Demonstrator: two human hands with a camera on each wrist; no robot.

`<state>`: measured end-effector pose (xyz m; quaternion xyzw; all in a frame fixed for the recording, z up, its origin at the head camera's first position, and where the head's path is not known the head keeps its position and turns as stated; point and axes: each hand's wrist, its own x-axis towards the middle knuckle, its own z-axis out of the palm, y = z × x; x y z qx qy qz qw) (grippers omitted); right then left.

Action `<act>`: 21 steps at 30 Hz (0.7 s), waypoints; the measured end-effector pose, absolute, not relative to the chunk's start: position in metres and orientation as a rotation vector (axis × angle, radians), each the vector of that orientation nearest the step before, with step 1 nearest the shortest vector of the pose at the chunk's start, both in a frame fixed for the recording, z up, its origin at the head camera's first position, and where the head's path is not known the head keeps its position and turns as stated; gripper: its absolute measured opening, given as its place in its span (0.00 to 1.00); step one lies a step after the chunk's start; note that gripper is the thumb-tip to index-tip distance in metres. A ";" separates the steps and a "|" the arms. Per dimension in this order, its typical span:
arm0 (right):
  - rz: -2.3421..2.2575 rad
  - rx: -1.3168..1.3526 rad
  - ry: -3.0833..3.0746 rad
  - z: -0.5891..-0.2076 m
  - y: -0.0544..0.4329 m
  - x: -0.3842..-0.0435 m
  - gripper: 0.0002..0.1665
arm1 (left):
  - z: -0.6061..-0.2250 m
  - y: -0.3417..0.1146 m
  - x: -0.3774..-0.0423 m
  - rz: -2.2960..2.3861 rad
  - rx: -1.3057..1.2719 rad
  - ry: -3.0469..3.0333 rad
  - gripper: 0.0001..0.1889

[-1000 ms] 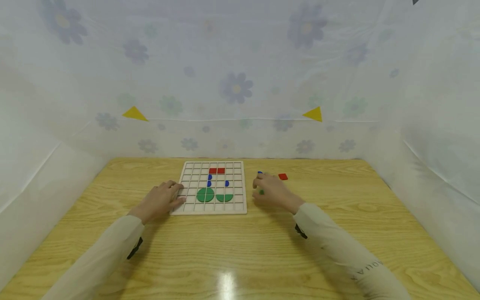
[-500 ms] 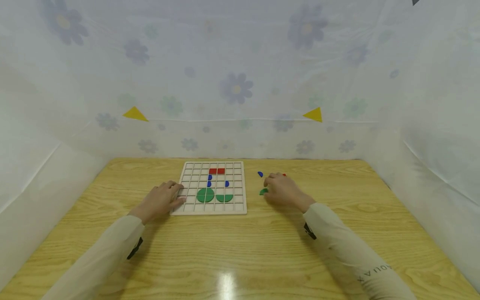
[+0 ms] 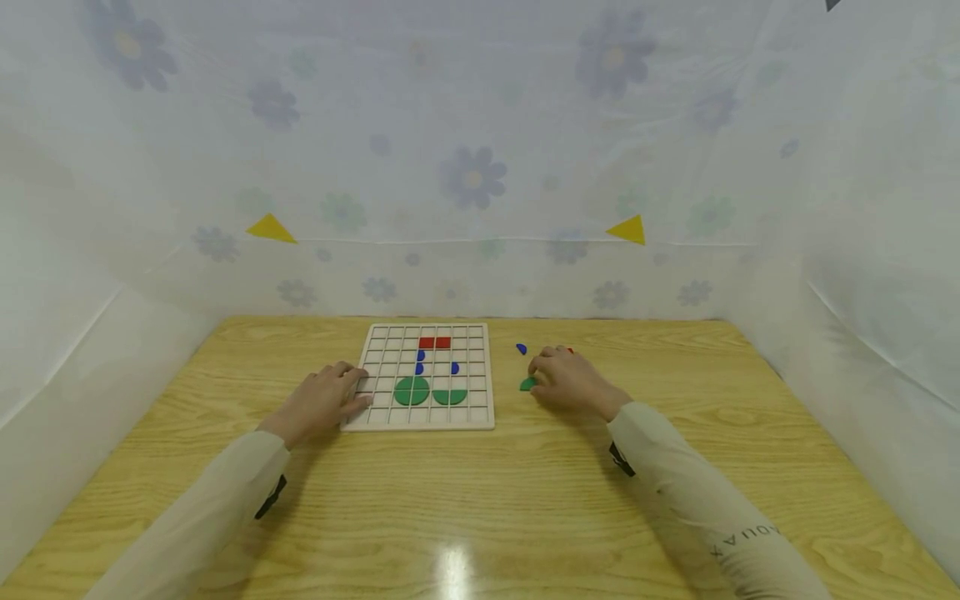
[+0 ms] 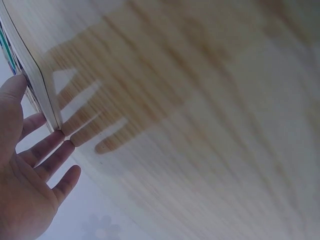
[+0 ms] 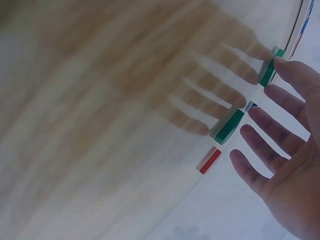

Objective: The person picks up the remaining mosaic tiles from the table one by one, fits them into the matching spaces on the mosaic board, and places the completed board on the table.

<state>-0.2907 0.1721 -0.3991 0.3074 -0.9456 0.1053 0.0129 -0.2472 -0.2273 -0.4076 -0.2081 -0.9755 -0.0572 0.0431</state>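
Note:
My left hand [image 3: 318, 402] rests at the left edge of a pale gridded board [image 3: 480, 421], its fingers spread and relaxed. In the left wrist view the thumb lies over the board's edge. On the board are two red squares [image 3: 435, 342], several blue half circles [image 3: 454, 368], a green circle [image 3: 411, 391] and a green half circle [image 3: 450, 397]. To the right of the board, my right hand [image 3: 573, 381] pinches a flat green piece with a curved edge [image 3: 527, 385] between thumb and index finger; its other fingers stay loosely extended.
A loose blue half circle [image 3: 521, 349] lies beyond my right fingers. A red piece [image 3: 570, 351] peeks out behind that hand. Another green piece [image 5: 227, 126] shows in the right wrist view. A white flowered curtain [image 3: 472, 275] stands along the back of the wooden table [image 3: 450, 492].
My right hand has shifted slightly right, uncovering the blue half circle and covering most of the red piece; its fingers have stayed at the green piece. My left hand has kept its place.

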 end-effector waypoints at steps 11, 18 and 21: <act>0.365 0.964 -2.976 -0.400 0.173 -0.293 0.12 | -0.404 -0.227 -0.245 -0.189 -0.651 -2.985 0.25; 0.392 0.975 -2.966 -0.401 0.173 -0.294 0.11 | -0.403 -0.227 -0.244 -0.200 -0.667 -2.968 0.25; 0.397 0.991 -2.952 -0.402 0.174 -0.296 0.11 | -0.403 -0.227 -0.245 -0.196 -0.672 -2.958 0.25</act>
